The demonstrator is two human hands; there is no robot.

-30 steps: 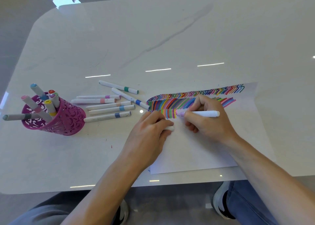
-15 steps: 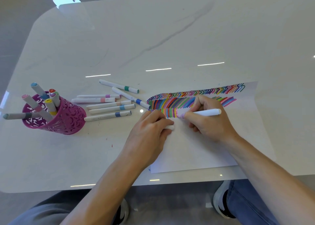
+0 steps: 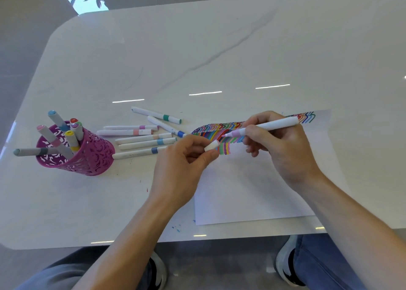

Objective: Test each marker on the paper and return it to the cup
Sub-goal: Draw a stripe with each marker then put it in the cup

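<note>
Marker [image 3: 270, 125], white barrel with a lilac band near the tip: gripped in the right hand [image 3: 283, 151], fingers curled round the barrel, lying nearly level over the coloured strokes, uncapped tip pointing left; cap [image 3: 212, 146], white: pinched between thumb and fingertips of the left hand [image 3: 182, 166], just beside the tip and not touching it (the two hands sit close together but apart); paper [image 3: 252, 193], white sheet: flat on the table [image 3: 197, 48] at the near right, its far edge filled with rows of many-coloured strokes; cup [image 3: 96, 155], magenta, pierced pattern: at the left, well apart from the paper, holding several capped markers [image 3: 53, 139] that lean outward; loose markers [image 3: 142, 139], seven, white with coloured bands: lying on the table between cup and paper.
</note>
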